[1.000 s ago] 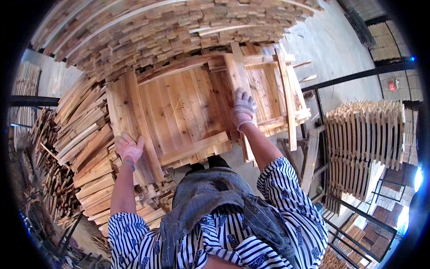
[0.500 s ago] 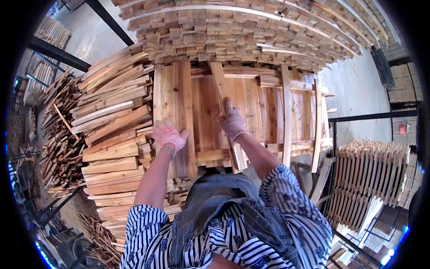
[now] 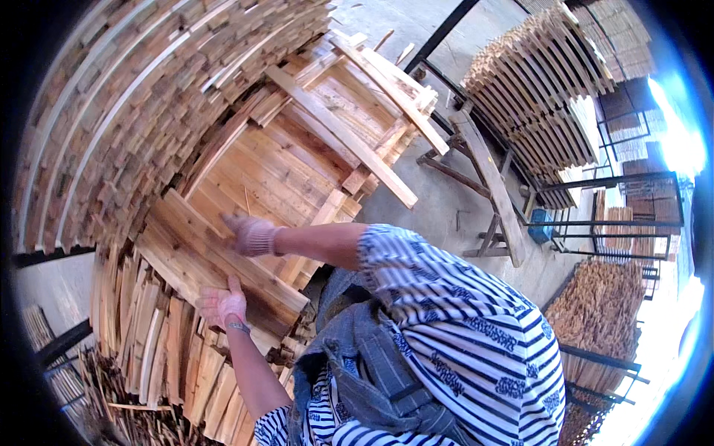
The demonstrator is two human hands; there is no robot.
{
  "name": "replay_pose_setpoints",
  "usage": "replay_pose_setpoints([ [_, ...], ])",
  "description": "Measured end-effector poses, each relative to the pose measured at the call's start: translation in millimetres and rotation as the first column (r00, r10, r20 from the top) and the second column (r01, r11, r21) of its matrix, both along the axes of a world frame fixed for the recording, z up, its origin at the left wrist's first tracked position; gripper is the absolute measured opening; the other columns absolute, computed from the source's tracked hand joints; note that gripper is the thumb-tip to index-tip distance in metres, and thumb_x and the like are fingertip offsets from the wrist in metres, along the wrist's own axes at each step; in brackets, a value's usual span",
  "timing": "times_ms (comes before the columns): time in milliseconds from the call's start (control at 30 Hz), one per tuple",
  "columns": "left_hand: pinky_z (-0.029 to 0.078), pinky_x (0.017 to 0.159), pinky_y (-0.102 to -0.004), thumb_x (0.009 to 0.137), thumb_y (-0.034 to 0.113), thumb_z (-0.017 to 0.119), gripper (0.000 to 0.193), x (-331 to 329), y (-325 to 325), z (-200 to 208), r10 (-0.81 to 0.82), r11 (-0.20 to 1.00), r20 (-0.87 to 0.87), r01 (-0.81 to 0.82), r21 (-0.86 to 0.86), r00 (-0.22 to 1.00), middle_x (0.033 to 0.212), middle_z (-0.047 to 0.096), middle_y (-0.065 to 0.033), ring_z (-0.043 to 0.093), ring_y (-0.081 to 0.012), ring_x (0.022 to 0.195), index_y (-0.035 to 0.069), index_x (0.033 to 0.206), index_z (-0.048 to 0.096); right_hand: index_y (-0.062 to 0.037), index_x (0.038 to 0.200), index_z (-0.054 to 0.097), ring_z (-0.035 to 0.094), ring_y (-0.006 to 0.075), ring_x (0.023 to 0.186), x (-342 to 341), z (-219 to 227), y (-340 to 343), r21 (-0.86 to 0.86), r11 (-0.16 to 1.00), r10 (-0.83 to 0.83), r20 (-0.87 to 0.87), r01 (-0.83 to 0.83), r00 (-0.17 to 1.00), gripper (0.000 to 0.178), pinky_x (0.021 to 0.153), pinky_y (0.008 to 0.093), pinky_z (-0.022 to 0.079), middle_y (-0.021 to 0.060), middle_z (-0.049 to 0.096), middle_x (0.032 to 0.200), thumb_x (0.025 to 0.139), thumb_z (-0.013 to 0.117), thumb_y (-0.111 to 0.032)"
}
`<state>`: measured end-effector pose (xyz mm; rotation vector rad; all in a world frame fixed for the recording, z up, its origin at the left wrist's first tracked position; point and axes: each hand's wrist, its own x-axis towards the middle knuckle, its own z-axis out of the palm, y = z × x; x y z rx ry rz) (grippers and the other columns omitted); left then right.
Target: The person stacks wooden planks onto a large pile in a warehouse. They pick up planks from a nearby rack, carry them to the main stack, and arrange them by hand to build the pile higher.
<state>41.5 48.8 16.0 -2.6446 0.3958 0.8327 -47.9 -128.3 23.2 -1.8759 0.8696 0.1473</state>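
Note:
Several flat wooden boards (image 3: 182,249) lie side by side at the left end of a wide wooden panel (image 3: 253,175). My left hand (image 3: 222,305), in a pale pinkish glove, rests on the outer boards, open with the thumb apart from the fingers. Farther right, my gloved right hand (image 3: 253,236) is at the inner edge of a long plank (image 3: 249,260). Its fingers stretch over the wood, slightly blurred, and look open. Two narrow strips, a nearer one (image 3: 338,134) and a farther one (image 3: 390,89), lie across the panel's far part.
A tall stack of timber (image 3: 141,111) borders the panel at upper left. Loose slats (image 3: 171,349) are piled below my left hand. A wooden trestle (image 3: 487,175) stands on the concrete floor to the right, near black metal rails (image 3: 595,223) and more stacked slats (image 3: 535,97).
The view has swung to the right. The slanted plank under my right hand has moved left, beside the other boards. My hands are now closer together.

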Motion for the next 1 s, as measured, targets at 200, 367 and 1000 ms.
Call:
replay_pose_setpoints([
  [200, 0.021, 0.114, -0.064, 0.09, 0.078, 0.034, 0.108, -2, 0, 6, -0.022, 0.999, -0.001, 0.022, -0.027, 1.0, 0.162, 0.008, -0.0318, 0.014, -0.0538, 0.146, 0.002, 0.159, 0.001, -0.0099, 0.145, 0.038, 0.05, 0.0398, 0.123, -160, 4, -159, -0.773, 0.544, -0.528, -0.013, 0.326, 0.849, 0.076, 0.104, 0.0516, 0.041, 0.0223, 0.048, 0.135, 0.083, 0.073, -0.036],
  [367, 0.02, 0.115, -0.0622, 0.091, 0.076, 0.036, 0.105, 4, 8, -6, -0.019, 1.0, 0.066, 0.018, 0.022, 0.998, 0.162, 0.008, -0.0316, 0.014, -0.0498, 0.147, 0.003, 0.159, 0.002, -0.0065, 0.146, 0.036, 0.056, 0.0382, 0.122, -191, -20, -231, -0.445, 0.856, -0.423, -0.309, 0.264, 0.852, 0.077, 0.1, 0.0479, 0.046, 0.0238, 0.053, 0.137, 0.085, 0.069, -0.04],
  [1000, 0.028, 0.119, -0.0393, 0.099, 0.028, 0.057, 0.052, -178, -191, -1, -0.182, 0.63, -0.089, 0.047, -0.775, 0.979, 0.153, 0.042, -0.0188, 0.036, -0.0325, 0.144, 0.005, 0.145, 0.046, -0.0042, 0.149, 0.032, 0.056, 0.0422, 0.124, -326, 27, -421, -0.277, 0.909, -0.378, -0.239, 0.31, 0.894, 0.084, 0.105, 0.0429, 0.046, 0.0312, 0.053, 0.135, 0.079, 0.072, -0.025],
])
